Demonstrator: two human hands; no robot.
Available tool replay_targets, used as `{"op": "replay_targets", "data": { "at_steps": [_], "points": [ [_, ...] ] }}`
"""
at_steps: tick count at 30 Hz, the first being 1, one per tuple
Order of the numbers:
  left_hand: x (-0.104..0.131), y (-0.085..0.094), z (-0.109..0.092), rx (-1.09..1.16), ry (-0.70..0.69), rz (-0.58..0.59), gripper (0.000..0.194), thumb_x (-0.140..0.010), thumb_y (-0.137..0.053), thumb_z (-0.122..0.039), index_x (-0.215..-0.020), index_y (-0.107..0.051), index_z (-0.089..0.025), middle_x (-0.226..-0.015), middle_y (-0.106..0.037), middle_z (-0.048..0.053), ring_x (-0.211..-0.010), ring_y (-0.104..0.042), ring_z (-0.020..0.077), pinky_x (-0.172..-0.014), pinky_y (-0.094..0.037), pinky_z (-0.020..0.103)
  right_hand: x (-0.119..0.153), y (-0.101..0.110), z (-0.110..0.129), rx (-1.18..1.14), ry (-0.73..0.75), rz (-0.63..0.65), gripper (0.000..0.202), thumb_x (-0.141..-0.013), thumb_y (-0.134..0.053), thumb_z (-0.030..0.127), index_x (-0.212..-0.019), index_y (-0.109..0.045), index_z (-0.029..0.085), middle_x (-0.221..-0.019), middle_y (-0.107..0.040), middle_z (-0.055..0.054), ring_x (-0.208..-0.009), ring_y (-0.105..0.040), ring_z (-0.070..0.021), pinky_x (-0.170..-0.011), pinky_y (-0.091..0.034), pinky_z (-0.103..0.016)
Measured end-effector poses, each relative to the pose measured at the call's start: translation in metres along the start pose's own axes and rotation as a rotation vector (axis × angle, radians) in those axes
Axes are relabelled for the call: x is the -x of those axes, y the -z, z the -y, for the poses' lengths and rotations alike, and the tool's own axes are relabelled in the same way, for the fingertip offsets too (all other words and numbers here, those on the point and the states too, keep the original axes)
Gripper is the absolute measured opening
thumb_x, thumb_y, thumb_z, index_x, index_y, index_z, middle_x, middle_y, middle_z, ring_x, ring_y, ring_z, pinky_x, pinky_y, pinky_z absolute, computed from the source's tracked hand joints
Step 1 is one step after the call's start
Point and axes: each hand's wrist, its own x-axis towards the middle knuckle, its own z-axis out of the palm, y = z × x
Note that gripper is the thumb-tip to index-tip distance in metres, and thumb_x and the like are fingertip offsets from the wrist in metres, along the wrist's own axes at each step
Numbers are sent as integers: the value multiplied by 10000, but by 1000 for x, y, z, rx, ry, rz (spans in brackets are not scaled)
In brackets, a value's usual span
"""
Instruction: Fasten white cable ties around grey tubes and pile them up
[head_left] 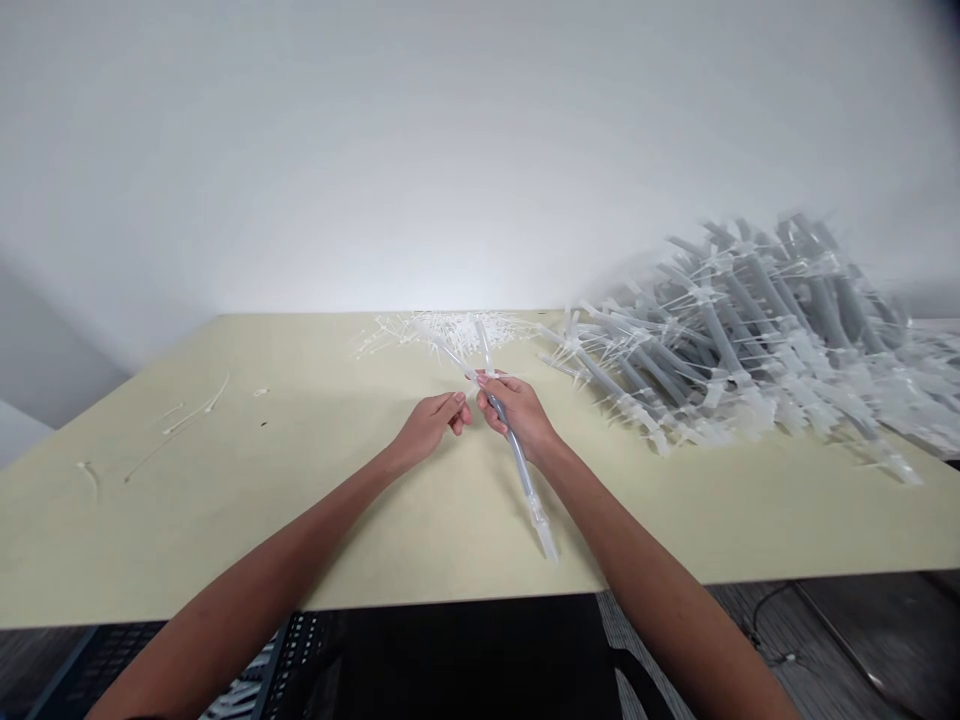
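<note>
My right hand (517,412) is wrapped round a grey-and-clear tube assembly (519,462) at the middle of the table. Two clear branches of the tube spread upward past my fingers, and its lower end with a whitish fitting points down and to the right. Just left of it, my left hand (436,425) has its thumb and fingers pressed together beside the junction; whatever they may hold is too small to make out. Behind both hands lies a loose pile of white cable ties (469,330).
A large heap of similar tube assemblies (720,340) covers the right side of the table (300,540). Several loose ties, one long (180,425), lie at the left. A dark basket (289,655) sits below the front edge. A pale wall stands behind.
</note>
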Motion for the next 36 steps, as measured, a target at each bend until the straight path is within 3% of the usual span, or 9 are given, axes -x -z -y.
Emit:
{"op": "replay_targets", "data": {
  "at_steps": [8,15,17,20,22,26,33,35,36],
  "points": [
    [3,-6,-7,-167,-28,-78,402,-854,-338,-443,-586,-473,-175,-520,-433,-25,-492,-390,108,-534,-303,244,-4,0,-13,180,67,-50,325,-693,-597,474,-684,-568,150,-571,-504,17,-364,-351,-48,-309,-238,-191],
    [5,-12,-7,-229,-47,-112,416,-878,-295,-453,-667,-530,-182,-600,-508,-5,-591,-465,135,-597,-342,256,-2,-2,-13,447,216,-168,427,-756,-520,474,-482,-494,147,-906,-614,-62,-377,-400,-37,-338,-292,-217],
    [4,-10,-7,-300,-98,-234,378,-879,-315,-444,-776,-571,-187,-774,-576,28,-788,-512,166,-742,-367,286,-1,1,-10,435,189,-181,366,-768,-507,456,-574,-572,152,-861,-608,-53,-377,-394,-39,-339,-314,-211],
    [0,-6,-8,-268,-135,-433,353,-873,-346,-452,-916,-578,-189,-1013,-566,72,-1024,-459,198,-900,-324,341,-2,4,-7,410,140,-178,301,-779,-500,369,-992,-636,207,-752,-550,-1,-390,-397,-41,-366,-384,-196],
    [-4,-2,-9,-81,-78,-366,405,-870,-325,-490,-986,-566,-186,-1032,-565,86,-996,-488,199,-851,-374,343,-1,3,-6,419,121,-149,445,-774,-499,326,-1214,-523,264,-769,-511,9,-434,-425,-46,-383,-428,-194],
    [-7,3,-12,266,46,-151,434,-821,-405,-534,-990,-551,-162,-954,-588,94,-851,-548,181,-723,-434,311,5,-5,-3,456,155,-67,536,-757,-519,336,-1287,-440,319,-878,-491,-17,-587,-503,-84,-356,-446,-176],
    [-7,6,-11,406,8,-182,270,-788,-523,-419,-789,-538,-149,-796,-558,30,-713,-523,113,-721,-434,289,11,-17,-3,192,150,-156,1089,-684,-652,312,-1373,191,325,-856,-600,9,-620,-576,-126,-422,-502,-219],
    [-8,6,-12,453,-17,-186,247,-793,-523,-392,-787,-538,-145,-781,-540,24,-687,-506,103,-703,-436,285,9,-17,-5,50,78,-170,1093,-687,-659,332,-1381,184,287,-868,-623,-5,-649,-595,-140,-459,-516,-240],
    [-8,5,-12,471,-30,-178,238,-796,-522,-381,-783,-537,-143,-768,-532,21,-676,-502,101,-698,-437,285,9,-17,-6,0,35,-154,1026,-691,-656,351,-1407,73,268,-867,-629,-15,-655,-598,-141,-467,-514,-239]
  ]
}}
